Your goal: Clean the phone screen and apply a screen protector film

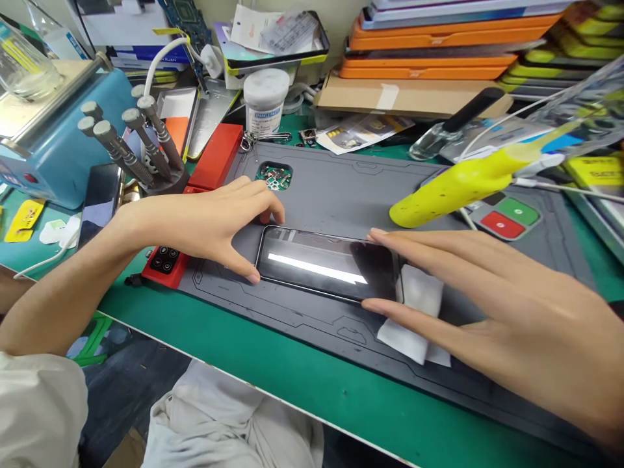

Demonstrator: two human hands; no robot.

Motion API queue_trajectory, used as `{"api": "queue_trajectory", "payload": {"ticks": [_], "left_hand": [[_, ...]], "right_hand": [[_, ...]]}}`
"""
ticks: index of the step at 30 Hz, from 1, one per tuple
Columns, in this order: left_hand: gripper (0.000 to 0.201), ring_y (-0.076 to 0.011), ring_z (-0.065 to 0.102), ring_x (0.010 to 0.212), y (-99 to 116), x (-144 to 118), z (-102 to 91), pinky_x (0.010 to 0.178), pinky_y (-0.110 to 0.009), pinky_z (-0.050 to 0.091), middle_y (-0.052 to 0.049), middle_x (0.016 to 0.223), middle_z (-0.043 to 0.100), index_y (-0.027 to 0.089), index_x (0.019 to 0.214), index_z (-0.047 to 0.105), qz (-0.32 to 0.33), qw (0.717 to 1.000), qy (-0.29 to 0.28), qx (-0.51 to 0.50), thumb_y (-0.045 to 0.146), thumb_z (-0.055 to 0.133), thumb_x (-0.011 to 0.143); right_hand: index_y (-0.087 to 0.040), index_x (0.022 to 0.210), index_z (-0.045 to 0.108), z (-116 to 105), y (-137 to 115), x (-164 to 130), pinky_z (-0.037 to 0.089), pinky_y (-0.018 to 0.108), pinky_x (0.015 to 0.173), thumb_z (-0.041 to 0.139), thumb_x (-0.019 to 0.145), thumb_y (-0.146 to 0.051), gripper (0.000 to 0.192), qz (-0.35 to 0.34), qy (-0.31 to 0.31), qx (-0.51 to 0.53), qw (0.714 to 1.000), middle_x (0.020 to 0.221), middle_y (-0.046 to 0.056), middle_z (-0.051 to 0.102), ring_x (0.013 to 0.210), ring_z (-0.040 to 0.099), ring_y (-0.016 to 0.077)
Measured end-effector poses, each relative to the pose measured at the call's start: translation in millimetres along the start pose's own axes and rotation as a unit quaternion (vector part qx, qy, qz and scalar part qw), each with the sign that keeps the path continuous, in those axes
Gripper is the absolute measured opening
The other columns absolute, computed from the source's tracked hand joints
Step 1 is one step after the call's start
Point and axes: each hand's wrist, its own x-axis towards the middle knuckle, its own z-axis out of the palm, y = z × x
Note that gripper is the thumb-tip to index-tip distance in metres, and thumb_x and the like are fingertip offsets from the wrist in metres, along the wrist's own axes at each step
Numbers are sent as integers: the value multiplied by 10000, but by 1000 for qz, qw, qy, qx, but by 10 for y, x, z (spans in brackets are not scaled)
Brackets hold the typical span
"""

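Observation:
A smartphone [322, 263] with a dark, glossy screen lies face up on the grey work mat [336, 195], and a bright strip of light reflects across it. My left hand [209, 221] reaches to its left end, thumb at the near corner and fingers at the far one. At the right end, my right hand [487, 292] has its fingertips at the far edge and its thumb at the near edge. Both hands grip the phone by its edges. A folded white wipe [414, 312] lies partly under my right hand.
A yellow-handled tool [453, 188] slants over the mat's right half. Screwdrivers [141, 143] stand in a holder at left, beside a red device [214, 156]. A white tub [266, 104], orange cases [439, 39] and a blue machine [63, 143] line the back and left.

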Motion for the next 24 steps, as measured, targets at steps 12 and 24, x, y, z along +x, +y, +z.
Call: {"api": "queue_trajectory", "payload": {"ticks": [12,24], "left_hand": [[639,-361,669,1369,-4,13,17,1190,-432,536,-71,1430,711,297,1349,670,4,1000,13,4,742,889,946],[635,-361,709,1338,-29,-13,45,1123,-448,593,-74,1393,728,296,1350,672,12,999,31,23,760,877,968]], "right_hand": [[-210,1620,651,-32,-2,6,719,477,997,643,1214,-473,483,-7,-4,5,1000,1448,180,824,1257,841,378],[-123,1560,688,-69,-7,54,740,490,1003,734,1180,-420,484,-19,-2,11,1000,1457,223,822,1252,847,383]]}}
